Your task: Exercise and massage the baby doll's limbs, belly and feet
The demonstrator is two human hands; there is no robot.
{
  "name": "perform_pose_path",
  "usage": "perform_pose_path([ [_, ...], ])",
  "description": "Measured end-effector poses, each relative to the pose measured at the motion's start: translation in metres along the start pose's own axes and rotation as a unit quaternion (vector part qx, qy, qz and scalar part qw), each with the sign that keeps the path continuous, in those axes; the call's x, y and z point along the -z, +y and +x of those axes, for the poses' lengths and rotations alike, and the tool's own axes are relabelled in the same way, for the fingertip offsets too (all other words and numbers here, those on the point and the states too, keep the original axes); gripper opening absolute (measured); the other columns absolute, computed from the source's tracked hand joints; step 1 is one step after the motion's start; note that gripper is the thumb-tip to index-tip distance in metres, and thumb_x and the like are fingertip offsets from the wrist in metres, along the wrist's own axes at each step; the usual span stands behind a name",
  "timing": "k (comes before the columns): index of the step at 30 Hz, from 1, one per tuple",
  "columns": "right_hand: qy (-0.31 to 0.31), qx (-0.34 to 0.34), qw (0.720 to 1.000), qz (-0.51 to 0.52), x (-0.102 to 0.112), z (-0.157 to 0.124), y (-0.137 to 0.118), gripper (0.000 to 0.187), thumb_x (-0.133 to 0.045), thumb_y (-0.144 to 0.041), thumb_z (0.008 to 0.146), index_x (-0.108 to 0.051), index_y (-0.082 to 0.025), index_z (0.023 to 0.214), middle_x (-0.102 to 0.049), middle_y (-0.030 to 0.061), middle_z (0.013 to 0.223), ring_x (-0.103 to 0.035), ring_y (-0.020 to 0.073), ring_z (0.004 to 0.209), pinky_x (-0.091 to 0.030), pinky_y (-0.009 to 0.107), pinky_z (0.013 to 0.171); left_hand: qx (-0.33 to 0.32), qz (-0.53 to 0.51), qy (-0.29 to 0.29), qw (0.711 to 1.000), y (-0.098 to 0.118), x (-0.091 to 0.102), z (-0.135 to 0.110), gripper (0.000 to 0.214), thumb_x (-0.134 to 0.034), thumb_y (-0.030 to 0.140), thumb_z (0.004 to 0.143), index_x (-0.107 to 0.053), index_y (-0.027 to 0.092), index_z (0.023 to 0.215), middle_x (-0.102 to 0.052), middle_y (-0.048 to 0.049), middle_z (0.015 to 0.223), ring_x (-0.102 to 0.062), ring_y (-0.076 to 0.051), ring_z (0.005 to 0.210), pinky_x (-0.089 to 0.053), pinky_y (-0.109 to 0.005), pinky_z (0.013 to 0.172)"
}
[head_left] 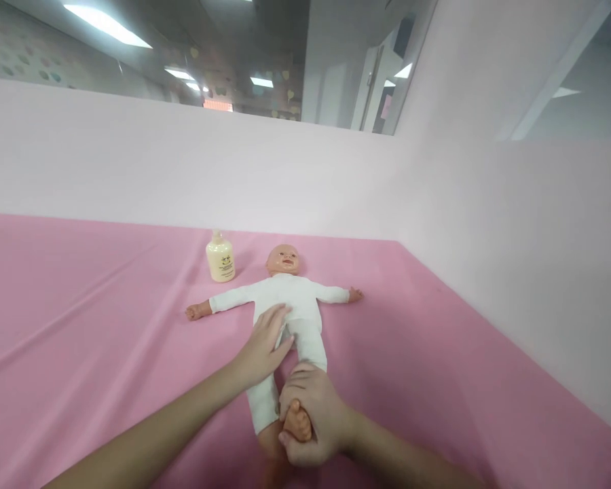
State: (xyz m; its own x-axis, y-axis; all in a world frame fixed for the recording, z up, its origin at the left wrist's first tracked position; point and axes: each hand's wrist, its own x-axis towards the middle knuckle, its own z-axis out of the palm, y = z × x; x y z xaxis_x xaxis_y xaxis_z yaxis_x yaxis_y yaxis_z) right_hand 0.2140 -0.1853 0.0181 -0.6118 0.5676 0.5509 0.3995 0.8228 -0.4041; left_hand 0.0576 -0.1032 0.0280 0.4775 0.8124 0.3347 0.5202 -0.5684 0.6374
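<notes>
A baby doll (285, 292) in a white bodysuit lies on its back on the pink sheet (81, 326), arms spread, head pointing away from me. My left hand (263, 345) rests flat on the doll's belly and hip, fingers stretched out. My right hand (310, 418) is wrapped round the doll's bare foot (298, 421), whose toes stick out between my fingers and thumb. The doll's other leg runs under my left wrist toward me.
A cream-coloured bottle (220, 258) with a printed label stands upright just left of the doll's head. Pale pink padded walls (489, 224) close off the far side and the right side of the sheet.
</notes>
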Motion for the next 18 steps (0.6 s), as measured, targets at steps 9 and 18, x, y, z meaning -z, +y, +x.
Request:
perform_pose_path([
  [9, -0.068, 0.044, 0.996, 0.039, 0.002, -0.002, 0.011, 0.031, -0.045, -0.052, 0.077, -0.044, -0.023, 0.064, -0.053, -0.0038, 0.055, -0.05, 0.0125, 0.052, -0.045, 0.033, 0.069, 0.19, -0.066, 0.147, 0.968, -0.049, -0.001, 0.134, 0.067, -0.036, 0.049, 0.095, -0.018, 0.008, 0.145, -0.042, -0.0234, 0.143, -0.044, -0.03, 0.131, -0.034, -0.04, 0.106],
  [18, -0.192, 0.087, 0.977, -0.017, -0.016, -0.01, 0.032, 0.058, -0.046, -0.08, 0.071, -0.048, -0.022, 0.067, -0.057, -0.0031, 0.063, -0.051, 0.0126, 0.061, -0.04, 0.033, 0.073, 0.27, 0.07, 0.076, 0.957, -0.099, -0.006, 0.131, 0.096, -0.046, 0.076, 0.075, -0.027, 0.01, 0.143, -0.063, -0.0222, 0.122, -0.057, -0.038, 0.117, -0.039, -0.044, 0.098],
])
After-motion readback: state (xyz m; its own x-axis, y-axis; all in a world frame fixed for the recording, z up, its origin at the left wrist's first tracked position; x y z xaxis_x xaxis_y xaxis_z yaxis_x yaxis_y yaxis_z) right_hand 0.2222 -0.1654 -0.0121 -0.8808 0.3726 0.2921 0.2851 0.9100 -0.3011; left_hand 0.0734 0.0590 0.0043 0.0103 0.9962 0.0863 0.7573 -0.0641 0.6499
